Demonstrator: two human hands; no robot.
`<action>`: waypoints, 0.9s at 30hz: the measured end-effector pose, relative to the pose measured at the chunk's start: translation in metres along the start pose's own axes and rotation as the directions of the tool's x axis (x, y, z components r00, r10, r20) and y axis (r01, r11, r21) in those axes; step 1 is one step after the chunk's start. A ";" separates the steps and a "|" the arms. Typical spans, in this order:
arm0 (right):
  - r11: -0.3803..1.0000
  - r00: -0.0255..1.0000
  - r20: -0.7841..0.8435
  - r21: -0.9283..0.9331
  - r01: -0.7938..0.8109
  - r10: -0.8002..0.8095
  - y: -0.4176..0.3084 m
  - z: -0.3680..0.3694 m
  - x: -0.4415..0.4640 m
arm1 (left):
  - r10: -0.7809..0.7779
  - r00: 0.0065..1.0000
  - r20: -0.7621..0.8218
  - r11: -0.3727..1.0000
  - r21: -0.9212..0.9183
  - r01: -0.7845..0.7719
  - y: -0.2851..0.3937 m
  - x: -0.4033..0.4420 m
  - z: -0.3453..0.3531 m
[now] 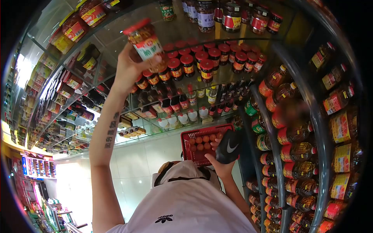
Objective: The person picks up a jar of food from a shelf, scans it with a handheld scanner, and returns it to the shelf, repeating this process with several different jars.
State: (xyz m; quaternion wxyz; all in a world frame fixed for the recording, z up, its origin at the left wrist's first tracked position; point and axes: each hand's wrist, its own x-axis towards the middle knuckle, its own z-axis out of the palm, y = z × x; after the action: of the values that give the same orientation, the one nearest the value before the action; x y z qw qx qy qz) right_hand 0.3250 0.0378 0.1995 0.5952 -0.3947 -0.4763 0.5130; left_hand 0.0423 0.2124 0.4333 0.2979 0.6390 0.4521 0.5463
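Right now, the left hand [127, 66] is wrapped around a red-lidded glass jar [147, 43], thumb across its pale green-and-white label. The jar is raised and tilted, to the left of and higher in view than the red basket [197, 156]. Brown, egg-like round items [203, 139] lie in rows inside that basket. At the basket's right side is the right hand [220, 166], its fingers and thumb spread apart; a black item with a white swoosh [227, 147] covers part of it, and I cannot tell whether that is gripped or worn, nor whether the hand bears the basket. Beyond the basket, small red-lidded jars [189, 69] line a glass shelf [229, 76]. Large bottles [299, 151] fill racks to the basket's right, and pale floor [143, 157] shows to its left.
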 end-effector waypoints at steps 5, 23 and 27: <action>1.000 0.999 -0.037 0.011 -0.007 0.007 -0.004 -0.003 -0.006 | -0.077 0.994 -0.077 0.996 0.041 0.081 -0.009 0.032 -0.017; 0.997 0.986 -0.169 -0.068 -0.023 0.011 -0.004 -0.007 -0.022 | -0.010 0.997 -0.079 0.976 0.214 0.026 -0.110 0.145 -0.061; 0.997 0.977 -0.211 -0.081 0.013 -0.030 -0.005 -0.005 -0.018 | -0.014 0.996 -0.083 0.973 0.229 0.032 -0.117 0.159 -0.065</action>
State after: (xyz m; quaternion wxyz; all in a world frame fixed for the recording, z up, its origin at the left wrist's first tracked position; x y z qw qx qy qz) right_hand 0.3307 0.0192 0.1999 0.6319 -0.4655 -0.4342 0.4422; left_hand -0.0508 0.3976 0.4135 0.2096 0.6414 0.5314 0.5121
